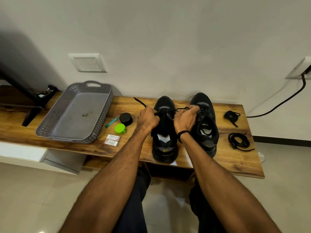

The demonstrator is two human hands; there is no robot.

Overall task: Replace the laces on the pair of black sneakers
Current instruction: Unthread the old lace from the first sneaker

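Two black sneakers stand side by side on the wooden bench (235, 158), toes toward the wall. Over the left sneaker (164, 140), my left hand (148, 119) and my right hand (185, 119) each grip one side of its black lace (180, 109), which stretches between them across the eyelets. A loose end of that lace (139, 101) trails left onto the wood. The right sneaker (206, 125) is laced and stands untouched. Two bundled black laces lie to its right, one farther back (232, 116), one nearer (239, 142).
A grey perforated basket (75, 115) sits on the bench's left part. Between it and the shoes lie a black round tin (126, 118), a green cap (120, 128), a teal tool (111, 121) and two small boxes (112, 140). A black cable (286, 100) hangs at right.
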